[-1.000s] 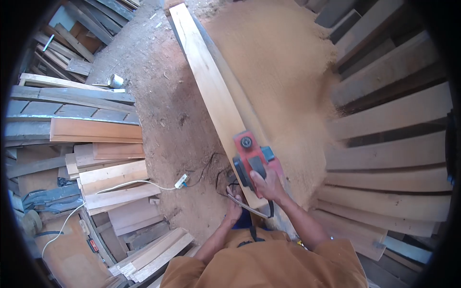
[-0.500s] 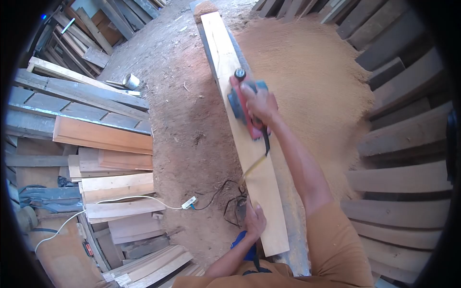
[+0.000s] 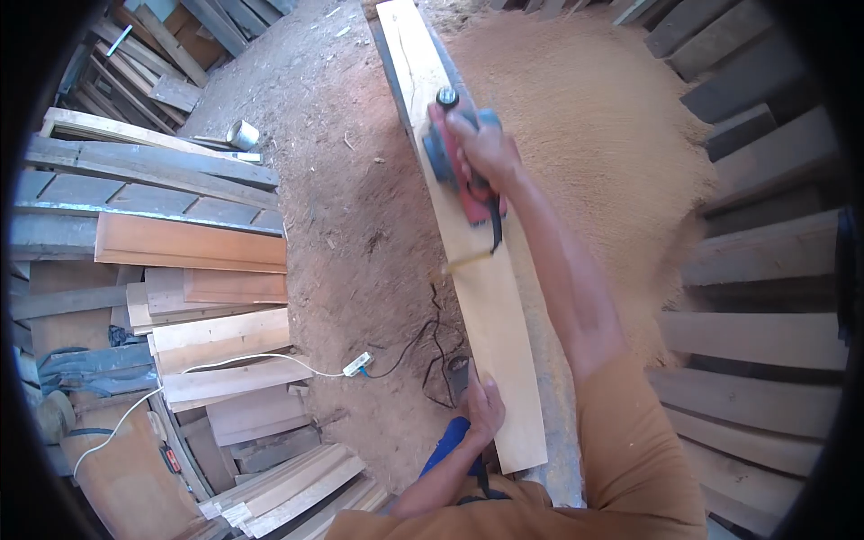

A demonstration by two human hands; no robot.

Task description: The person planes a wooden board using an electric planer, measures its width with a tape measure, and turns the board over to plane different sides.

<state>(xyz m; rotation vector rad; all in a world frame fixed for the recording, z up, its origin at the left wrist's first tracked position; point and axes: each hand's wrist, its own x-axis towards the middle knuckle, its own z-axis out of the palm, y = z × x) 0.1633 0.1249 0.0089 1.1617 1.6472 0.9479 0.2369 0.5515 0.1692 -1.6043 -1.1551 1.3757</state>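
Note:
My right hand [image 3: 486, 151] is wrapped around the handle of a red and dark grey electric hand planer [image 3: 470, 193]. The planer rests on the upper half of a long pale wooden board [image 3: 499, 342], its round front knob facing away from me. From its rear a cord hangs, with a yellowish stretch lying across the board. My left hand [image 3: 484, 412] grips the board's left edge close to the near end, with the thumb towards the top face and the other fingers partly hidden. Beneath the board runs a narrow, worn bench [image 3: 562, 432].
Sawdust [image 3: 576, 171] is heaped right of the bench. A white extension socket [image 3: 357, 364] lies on the ground at left, joined to a dark cable. Stacked planks [image 3: 234, 333] line the left side, and more boards [image 3: 765, 337] line the right. A can [image 3: 243, 135] stands farther back.
My right hand and the planer sit slightly higher in the view, while my left hand has shifted a little right. The cord's yellowish stretch has swung upward. The whole view has also shifted slightly.

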